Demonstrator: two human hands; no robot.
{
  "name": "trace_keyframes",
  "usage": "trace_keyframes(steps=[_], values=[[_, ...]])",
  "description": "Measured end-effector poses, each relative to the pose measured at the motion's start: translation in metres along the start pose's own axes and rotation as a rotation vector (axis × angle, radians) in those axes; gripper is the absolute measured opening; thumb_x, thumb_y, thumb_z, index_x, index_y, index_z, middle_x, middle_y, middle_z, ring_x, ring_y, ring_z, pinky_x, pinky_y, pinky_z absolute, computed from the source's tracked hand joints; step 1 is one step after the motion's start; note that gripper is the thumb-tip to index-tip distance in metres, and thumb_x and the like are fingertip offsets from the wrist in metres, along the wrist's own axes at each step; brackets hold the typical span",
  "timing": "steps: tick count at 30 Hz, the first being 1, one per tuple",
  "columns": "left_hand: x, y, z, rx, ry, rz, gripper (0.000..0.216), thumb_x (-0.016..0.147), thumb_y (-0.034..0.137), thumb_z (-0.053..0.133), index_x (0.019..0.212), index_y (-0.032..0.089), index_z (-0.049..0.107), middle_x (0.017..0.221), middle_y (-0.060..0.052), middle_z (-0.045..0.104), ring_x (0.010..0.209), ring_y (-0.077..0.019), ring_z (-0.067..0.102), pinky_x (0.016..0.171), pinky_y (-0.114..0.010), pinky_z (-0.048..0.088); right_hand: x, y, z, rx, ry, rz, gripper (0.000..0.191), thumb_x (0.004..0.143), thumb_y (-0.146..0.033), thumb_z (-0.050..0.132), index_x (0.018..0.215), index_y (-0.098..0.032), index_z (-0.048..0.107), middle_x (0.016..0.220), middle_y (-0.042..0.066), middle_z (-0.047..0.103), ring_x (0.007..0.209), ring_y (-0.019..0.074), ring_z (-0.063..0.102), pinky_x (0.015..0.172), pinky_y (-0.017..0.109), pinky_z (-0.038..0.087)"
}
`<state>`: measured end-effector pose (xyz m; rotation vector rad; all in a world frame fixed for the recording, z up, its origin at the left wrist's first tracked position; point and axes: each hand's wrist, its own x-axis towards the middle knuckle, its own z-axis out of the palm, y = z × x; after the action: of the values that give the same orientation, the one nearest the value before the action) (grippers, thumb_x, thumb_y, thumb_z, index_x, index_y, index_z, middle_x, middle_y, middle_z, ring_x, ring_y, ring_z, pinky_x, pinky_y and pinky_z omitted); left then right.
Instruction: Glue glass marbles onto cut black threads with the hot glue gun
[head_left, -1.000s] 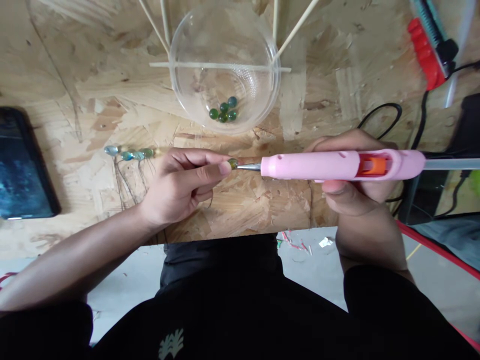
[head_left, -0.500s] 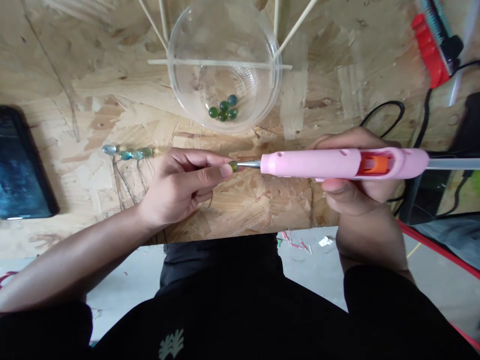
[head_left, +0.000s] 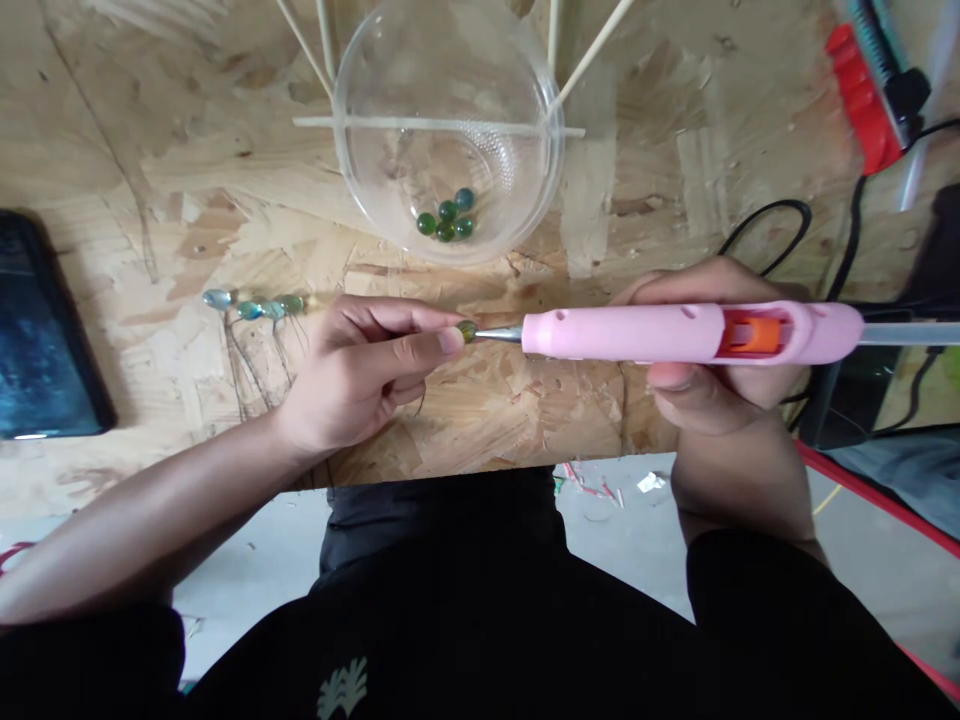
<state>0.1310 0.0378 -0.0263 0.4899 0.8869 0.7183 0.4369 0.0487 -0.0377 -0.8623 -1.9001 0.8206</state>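
Between thumb and fingertips, my left hand [head_left: 367, 370] pinches a small greenish-yellow marble [head_left: 468, 331]. My right hand [head_left: 705, 395] is wrapped around a pink hot glue gun [head_left: 622, 333] with an orange trigger and a clear glue stick out of its rear. The gun's metal nozzle points left, its tip at the marble; whether glue is coming out I cannot tell. Left of my left hand, several pale blue and green marbles [head_left: 250, 309] lie in a row with thin dark strands trailing from them. More green marbles [head_left: 446, 220] rest inside a clear plastic bowl [head_left: 352, 190].
Thin wooden sticks [head_left: 596, 52] stand around and across the bowl on the wooden board table [head_left: 225, 220]. A phone [head_left: 49, 330] lies at the left. A red-handled tool [head_left: 862, 100], black cables [head_left: 855, 230] and a black box-like object [head_left: 847, 390] occupy the right side.
The glue gun has shifted very slightly down and to the right, its nozzle still at the marble. My left hand keeps its pinch in nearly the same place.
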Motion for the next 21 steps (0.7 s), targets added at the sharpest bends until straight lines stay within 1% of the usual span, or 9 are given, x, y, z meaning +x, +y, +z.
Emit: trace_keyframes(steps=[4,5,7,10,13,15,19,21], values=[[0.0004,-0.0008,0.0007,0.006,0.011,0.008,0.018,0.081,0.031,0.1,0.092,0.019,0.093,0.058,0.003,0.054,0.045,-0.0006,0.023,0.04,-0.019,0.014,-0.0001,-0.0006,0.001,0.006,0.028,-0.012,0.04,0.099,-0.059,0.08,0.124,-0.028,0.084,0.083,-0.002,0.071,0.053,0.0118,0.054,0.043,0.032,0.037],[0.0008,-0.0009,0.0011,-0.001,0.007,0.019,0.017,0.08,0.03,0.101,0.092,0.02,0.093,0.057,0.003,0.054,0.045,-0.0008,0.023,0.039,-0.018,0.014,0.0002,-0.0003,0.001,0.007,0.021,-0.017,0.04,0.099,-0.058,0.079,0.124,-0.027,0.084,0.083,-0.002,0.071,0.054,0.0117,0.054,0.043,0.032,0.038],[0.0018,-0.0011,0.0021,-0.016,-0.014,0.044,0.015,0.079,0.028,0.102,0.091,0.023,0.094,0.054,0.005,0.049,0.044,-0.0015,0.022,0.038,-0.018,0.016,0.0014,0.0003,0.0006,0.013,-0.003,-0.019,0.042,0.1,-0.058,0.079,0.126,-0.026,0.084,0.086,-0.001,0.072,0.056,0.0118,0.056,0.044,0.032,0.04],[0.0033,-0.001,0.0035,-0.023,-0.04,0.07,0.014,0.078,0.027,0.102,0.09,0.025,0.094,0.051,0.007,0.043,0.043,-0.0019,0.021,0.036,-0.017,0.016,0.0042,0.0005,-0.0002,0.026,-0.047,-0.067,0.046,0.101,-0.055,0.079,0.137,-0.027,0.081,0.09,-0.001,0.072,0.056,0.0119,0.057,0.043,0.032,0.041],[0.0036,-0.0002,0.0043,-0.028,-0.035,0.066,0.014,0.079,0.027,0.102,0.09,0.024,0.094,0.052,0.006,0.045,0.042,-0.0014,0.021,0.035,-0.016,0.016,0.0059,-0.0003,-0.0011,0.032,-0.065,-0.104,0.049,0.101,-0.052,0.078,0.144,-0.028,0.077,0.086,-0.002,0.068,0.054,0.0126,0.054,0.04,0.033,0.038],[0.0034,0.0005,0.0043,-0.031,-0.034,0.056,0.014,0.078,0.028,0.102,0.089,0.024,0.094,0.052,0.005,0.047,0.042,-0.0011,0.021,0.035,-0.016,0.017,0.0053,-0.0012,-0.0016,0.023,-0.055,-0.075,0.047,0.101,-0.053,0.078,0.139,-0.026,0.079,0.085,-0.002,0.069,0.056,0.013,0.055,0.042,0.034,0.039],[0.0031,0.0003,0.0027,-0.03,-0.041,0.049,0.015,0.077,0.029,0.103,0.089,0.025,0.094,0.051,0.006,0.044,0.041,-0.0012,0.021,0.035,-0.016,0.018,0.0017,-0.0019,-0.0004,0.025,-0.02,-0.008,0.042,0.1,-0.057,0.079,0.127,-0.025,0.083,0.085,-0.001,0.071,0.057,0.0121,0.055,0.044,0.033,0.037],[0.0032,-0.0009,0.0015,-0.028,-0.037,0.06,0.016,0.077,0.031,0.103,0.089,0.026,0.094,0.052,0.005,0.049,0.041,-0.0009,0.021,0.035,-0.015,0.018,0.0002,-0.0016,0.001,0.025,0.021,-0.013,0.04,0.099,-0.056,0.08,0.124,-0.026,0.084,0.087,-0.001,0.072,0.057,0.0124,0.055,0.044,0.033,0.036]])
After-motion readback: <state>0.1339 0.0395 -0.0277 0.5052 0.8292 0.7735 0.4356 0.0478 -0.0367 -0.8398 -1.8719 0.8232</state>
